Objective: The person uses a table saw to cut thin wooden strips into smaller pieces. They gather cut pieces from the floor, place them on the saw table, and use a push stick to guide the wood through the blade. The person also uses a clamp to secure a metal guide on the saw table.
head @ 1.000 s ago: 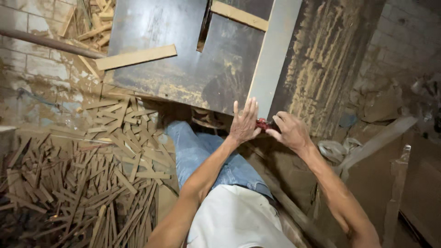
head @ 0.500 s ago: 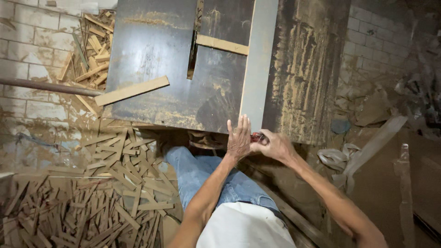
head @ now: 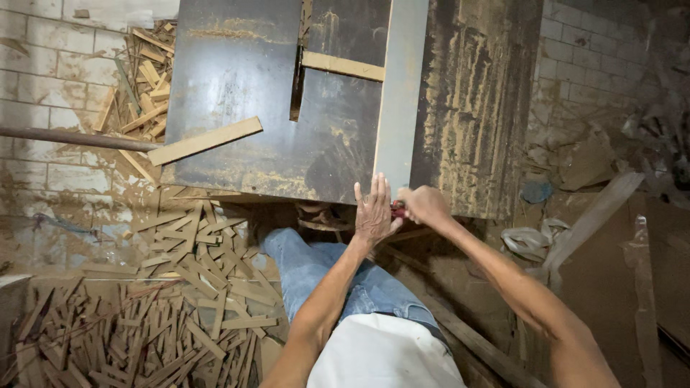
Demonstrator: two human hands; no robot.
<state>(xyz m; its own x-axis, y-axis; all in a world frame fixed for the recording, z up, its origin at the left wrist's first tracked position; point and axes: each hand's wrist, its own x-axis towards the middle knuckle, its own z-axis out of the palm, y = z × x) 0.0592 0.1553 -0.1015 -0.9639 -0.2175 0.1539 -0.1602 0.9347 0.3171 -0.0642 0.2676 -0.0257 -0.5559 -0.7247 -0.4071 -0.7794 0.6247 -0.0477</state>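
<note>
I stand at the near edge of a dark metal saw table (head: 237, 93) dusted with sawdust. A long grey metal fence (head: 401, 93) runs away from me across it. My left hand (head: 374, 212) lies flat with fingers spread against the near end of the fence. Just to its right, my right hand (head: 424, 206) is closed around a small red-handled part (head: 397, 209) at the table's front edge. A wooden strip (head: 205, 141) lies on the table's left side, and another strip (head: 342, 65) lies by the slot.
Heaps of thin wooden offcuts (head: 144, 316) cover the floor at left, with more offcuts (head: 144, 72) against the tiled wall. A metal pipe (head: 72, 136) juts in from the left. Boards and debris (head: 589, 215) lie at right.
The view has shifted so the table sits lower and closer. My hands stay at the fence's near end, the right one still on the red part.
</note>
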